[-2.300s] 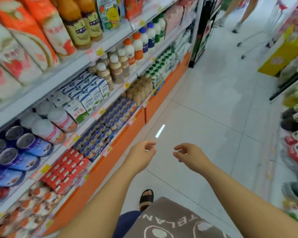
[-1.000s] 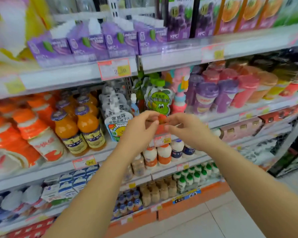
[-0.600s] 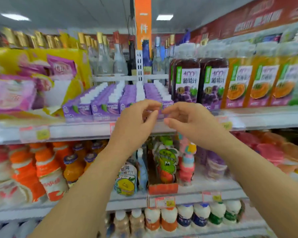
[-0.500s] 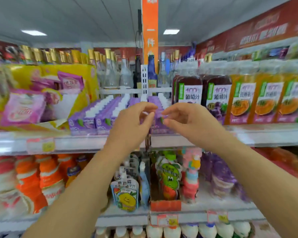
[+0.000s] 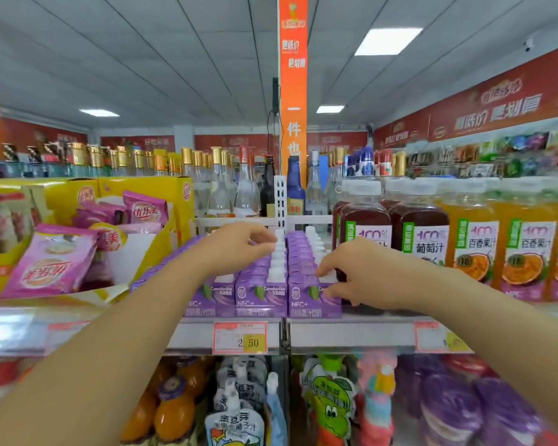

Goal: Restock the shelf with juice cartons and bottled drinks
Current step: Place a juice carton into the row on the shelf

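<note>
Both hands had dropped from a fingertip-to-fingertip pose in mid-air and parted onto the purple cartons [image 5: 260, 296], while the view had tipped up to take in the ceiling. At the left, a yellow box [image 5: 155, 201] of pink sachets stood just beside the cartons on the shelf [image 5: 351, 333]. The left hand [image 5: 236, 249] hovered over the left rows with fingers curled loosely down, holding nothing that could be seen; whether it touched the white caps was unclear. The right hand [image 5: 355, 278] rested on the front carton of the right row, fingers bent at its top and side, not plainly closed round it. These cartons looked small and light, stiff at the edges but likely to dent if squeezed, so the flat sides below the cap seemed the best hold; packed tight, a pulled one might drag its neighbour. Further right stood juice bottles [image 5: 426, 239], probably heavier, smooth-walled and best taken round the body. The arms hid the left rows' fronts, the rows' backs were lost behind the hands, and the lower shelves were blurred.
</note>
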